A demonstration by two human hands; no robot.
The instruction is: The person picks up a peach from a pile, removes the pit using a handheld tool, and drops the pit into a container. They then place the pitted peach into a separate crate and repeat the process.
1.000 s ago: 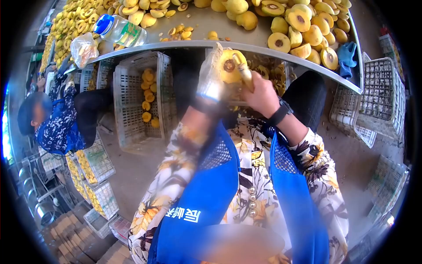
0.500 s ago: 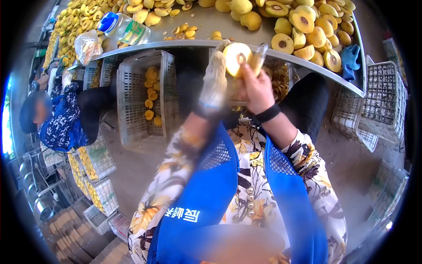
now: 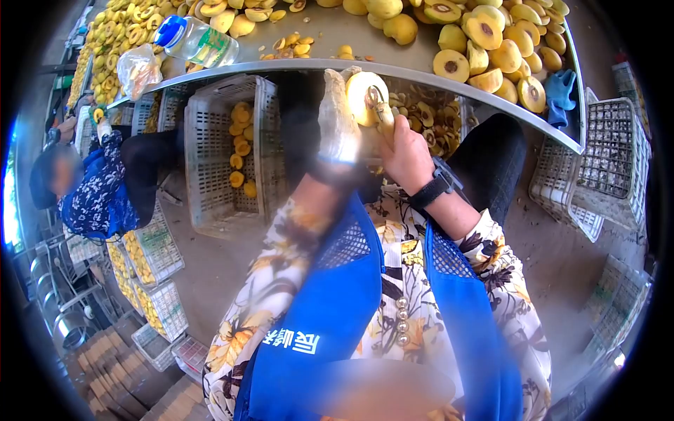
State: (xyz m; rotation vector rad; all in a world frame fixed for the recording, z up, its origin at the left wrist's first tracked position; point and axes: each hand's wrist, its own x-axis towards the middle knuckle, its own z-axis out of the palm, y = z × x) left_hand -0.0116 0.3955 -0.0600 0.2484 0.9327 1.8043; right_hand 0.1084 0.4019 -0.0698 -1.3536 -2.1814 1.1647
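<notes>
My left hand [image 3: 337,119], in a whitish, stained glove, grips a halved yellow peach [image 3: 359,98] with its cut face showing. In my right hand [image 3: 410,154], which wears a black wristband, is a pitting tool [image 3: 383,116] with a curved metal end. That end lies against the middle of the cut face, where the pit sits. Both hands are just below the front edge of the metal table [image 3: 316,64]. Behind and below my right hand, a container holds many scooped yellow pieces [image 3: 439,130].
Halved peaches [image 3: 484,35] are heaped on the table, with a blue-capped bottle [image 3: 198,43], a plastic bag [image 3: 138,70] and a blue glove [image 3: 559,97]. A plastic crate [image 3: 225,154] stands left, stacked crates [image 3: 607,158] right. A co-worker [image 3: 98,182] sits at far left.
My right hand has turned, bringing the tool's metal end onto the middle of the peach half. The peach half has shifted slightly left. The co-worker's hand now shows a yellow piece.
</notes>
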